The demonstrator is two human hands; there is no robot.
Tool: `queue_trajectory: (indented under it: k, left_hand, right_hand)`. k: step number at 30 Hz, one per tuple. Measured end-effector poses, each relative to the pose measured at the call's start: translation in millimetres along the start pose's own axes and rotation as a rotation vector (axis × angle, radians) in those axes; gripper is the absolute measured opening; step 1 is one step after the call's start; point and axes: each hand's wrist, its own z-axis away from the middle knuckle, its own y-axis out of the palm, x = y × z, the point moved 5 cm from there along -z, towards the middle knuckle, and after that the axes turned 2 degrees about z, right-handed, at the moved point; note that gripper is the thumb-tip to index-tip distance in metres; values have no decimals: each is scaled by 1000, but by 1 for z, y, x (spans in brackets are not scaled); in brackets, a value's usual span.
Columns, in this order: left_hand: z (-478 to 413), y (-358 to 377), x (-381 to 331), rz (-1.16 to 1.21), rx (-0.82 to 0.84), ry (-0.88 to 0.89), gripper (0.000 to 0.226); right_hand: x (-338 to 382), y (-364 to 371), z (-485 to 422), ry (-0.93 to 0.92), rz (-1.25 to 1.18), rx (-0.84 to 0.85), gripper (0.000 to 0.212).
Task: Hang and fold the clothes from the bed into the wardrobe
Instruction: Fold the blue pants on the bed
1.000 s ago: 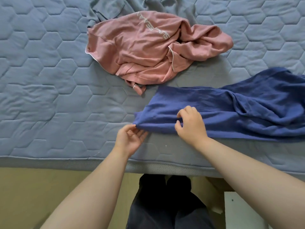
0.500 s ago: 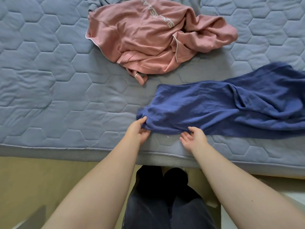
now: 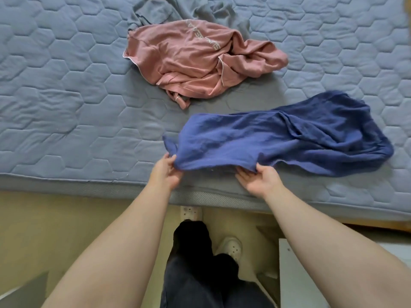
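Note:
A blue garment (image 3: 287, 138) lies stretched across the bed's near right side. My left hand (image 3: 165, 172) pinches its near left corner. My right hand (image 3: 259, 178) holds its near hem from below, palm up, and the edge between my hands is lifted off the mattress. A crumpled pink garment (image 3: 200, 61) with pale lettering lies further back in the middle. Behind it a grey garment (image 3: 178, 10) is partly hidden. The wardrobe is out of view.
The bed (image 3: 66, 96) has a grey-blue quilted cover with a hexagon pattern. Its near edge runs across the middle of the view. Below are a yellowish floor (image 3: 66, 218), my dark trousers and pale shoes (image 3: 229, 247), and a white object (image 3: 295, 274) at the lower right.
Both hands have taken the blue garment's near edge and raised it. The right hand moved from on top of the cloth to under the hem. The left corner is drawn leftward.

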Motion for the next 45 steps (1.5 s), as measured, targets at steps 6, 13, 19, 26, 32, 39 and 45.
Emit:
queue_trajectory:
  k: [6,13,19,26,32,39,45]
  left_hand:
    - [20,-55,47,-48,-251,-64,39]
    - [44,-66,41,-296,-240,-107,20]
    - [14,-59,-3,-1432,-347,205,45]
    - [-40,5,-27,-1474,-74,319,40]
    - [-84,45,-36,-1505,203,426,63]
    - [-117,88,-35,-2119,484,424,35]
    - [-91,119,-111,-2091,77,983,22]
  right_hand:
    - [-12,-60,12,-28,13,-104,27]
    - [-24,-73,12,58,535,-265,17]
    - [6,-52,-2,-298,1152,-690,48]
    - [12,61,-30,-425,1401,-387,44]
    - [19,136,-55,-817,1933,-383,58]
    - [33,165,-87,-888,2595,-327,39]
    - [83,188,-51,-1180,2302,-508,21]
